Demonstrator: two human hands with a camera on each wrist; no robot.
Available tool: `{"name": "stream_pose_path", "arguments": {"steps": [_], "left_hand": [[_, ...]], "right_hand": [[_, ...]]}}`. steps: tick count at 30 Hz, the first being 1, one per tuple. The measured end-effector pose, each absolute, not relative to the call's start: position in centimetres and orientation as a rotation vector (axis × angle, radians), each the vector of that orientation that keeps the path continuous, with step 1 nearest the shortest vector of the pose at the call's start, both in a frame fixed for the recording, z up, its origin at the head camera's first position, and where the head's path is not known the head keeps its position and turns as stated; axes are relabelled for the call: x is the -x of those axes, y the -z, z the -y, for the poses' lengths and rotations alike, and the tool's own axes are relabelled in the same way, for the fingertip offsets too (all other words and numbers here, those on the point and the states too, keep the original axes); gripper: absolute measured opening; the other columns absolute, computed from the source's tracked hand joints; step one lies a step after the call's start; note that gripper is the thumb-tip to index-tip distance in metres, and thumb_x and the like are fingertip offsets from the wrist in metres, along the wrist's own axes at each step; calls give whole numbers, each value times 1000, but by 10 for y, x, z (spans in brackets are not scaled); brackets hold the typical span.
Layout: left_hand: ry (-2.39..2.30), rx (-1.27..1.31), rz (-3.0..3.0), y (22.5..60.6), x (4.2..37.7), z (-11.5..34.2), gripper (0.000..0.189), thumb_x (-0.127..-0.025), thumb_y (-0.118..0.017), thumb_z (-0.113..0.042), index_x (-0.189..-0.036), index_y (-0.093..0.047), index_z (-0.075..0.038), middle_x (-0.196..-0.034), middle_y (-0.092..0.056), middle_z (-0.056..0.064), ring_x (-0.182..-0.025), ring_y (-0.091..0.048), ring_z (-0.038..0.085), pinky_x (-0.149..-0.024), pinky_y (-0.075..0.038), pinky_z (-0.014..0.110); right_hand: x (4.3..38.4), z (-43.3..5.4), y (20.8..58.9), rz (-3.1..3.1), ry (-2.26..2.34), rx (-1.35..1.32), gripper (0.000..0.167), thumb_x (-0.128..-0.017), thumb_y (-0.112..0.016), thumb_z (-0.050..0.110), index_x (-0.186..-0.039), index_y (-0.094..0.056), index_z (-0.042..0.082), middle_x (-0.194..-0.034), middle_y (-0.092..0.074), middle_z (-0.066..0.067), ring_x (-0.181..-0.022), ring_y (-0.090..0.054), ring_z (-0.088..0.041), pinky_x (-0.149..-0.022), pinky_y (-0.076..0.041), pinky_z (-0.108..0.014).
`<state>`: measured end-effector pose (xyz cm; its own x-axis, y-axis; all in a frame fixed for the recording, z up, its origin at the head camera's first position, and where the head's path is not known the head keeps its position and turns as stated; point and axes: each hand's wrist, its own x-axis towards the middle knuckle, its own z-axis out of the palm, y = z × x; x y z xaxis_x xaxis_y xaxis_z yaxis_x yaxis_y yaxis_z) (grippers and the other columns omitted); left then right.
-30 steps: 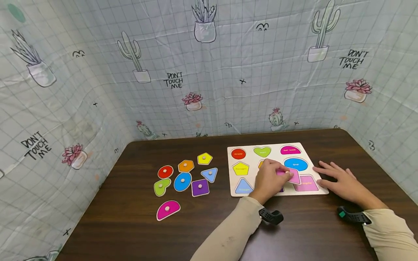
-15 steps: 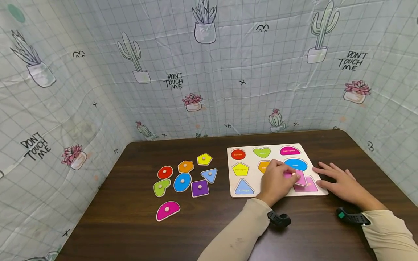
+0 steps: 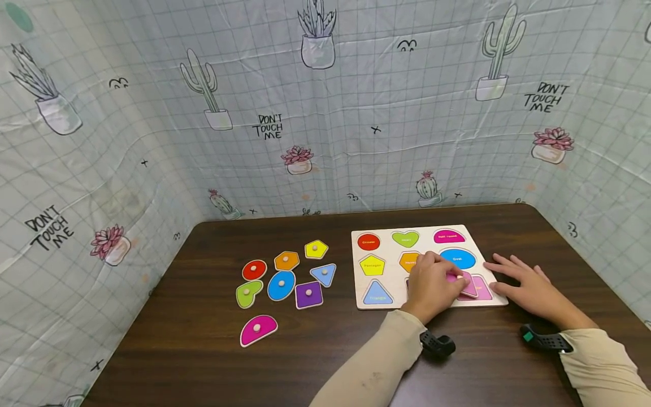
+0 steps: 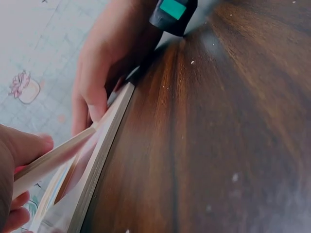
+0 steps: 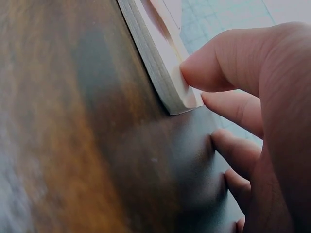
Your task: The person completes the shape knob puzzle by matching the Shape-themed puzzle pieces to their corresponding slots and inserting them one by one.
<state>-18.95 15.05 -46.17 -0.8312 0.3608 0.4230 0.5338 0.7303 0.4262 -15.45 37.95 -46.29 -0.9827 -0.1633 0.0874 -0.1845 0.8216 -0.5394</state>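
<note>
My left hand (image 3: pixel 429 286) pinches a pink rectangular puzzle piece (image 3: pixel 467 286) from above, over the lower right of the white shape board (image 3: pixel 389 254). The piece overlaps the pink rectangle slot (image 3: pixel 483 288), whose right part still shows. Seen from the left wrist, the piece (image 4: pixel 58 158) slants, its far end low at the board's surface. My right hand (image 3: pixel 529 289) lies at the board's right edge with fingers spread. In the right wrist view its thumb (image 5: pixel 209 65) rests on the board's corner (image 5: pixel 182 99), the other fingers beside it. My left hand hides the slot left of the rectangle.
Several knobbed pieces lie left of the board, among them a red circle (image 3: pixel 254 271), a blue oval (image 3: pixel 277 290), a purple square (image 3: pixel 307 298) and a magenta half circle (image 3: pixel 261 333). A patterned cloth (image 3: pixel 325 102) hangs behind the brown table (image 3: pixel 203 362).
My left hand has carried the pink piece right and a little down, so that it now overlaps its matching slot. My right hand stays at the board's edge.
</note>
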Motion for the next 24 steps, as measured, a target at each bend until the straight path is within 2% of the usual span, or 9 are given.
{"name": "stream_pose_path", "arguments": {"steps": [11,19,24], "left_hand": [[675,731,2647,463,188,-157,10,-84,-76,-48,-87,-79,-39,-93,-56,-15,-92,-46,1,-75,-34,16],[583,808,2707,460,192,-154,17,-86,-72,-54,-94,-79,-40,-95,-59,-16,-93,-47,1,-75,-35,16],[550,880,2745,457,196,-150,16,-87,-72,-53,-95,-79,-40,-93,-60,-17,-92,-48,1,-75,-36,16]], "right_hand": [[153,-379,463,2959,-861,-281,52,-98,-63,29,-140,-54,-1,-149,-36,-36,-139,-18,-62,-103,4,-80],[154,-380,461,2975,-819,-273,52,-98,-63,29,-140,-54,1,-149,-36,-35,-139,-19,-61,-102,0,-81],[154,-379,461,2973,-836,-274,53,-98,-63,30,-140,-54,0,-149,-36,-35,-139,-19,-61,-103,1,-81]]}}
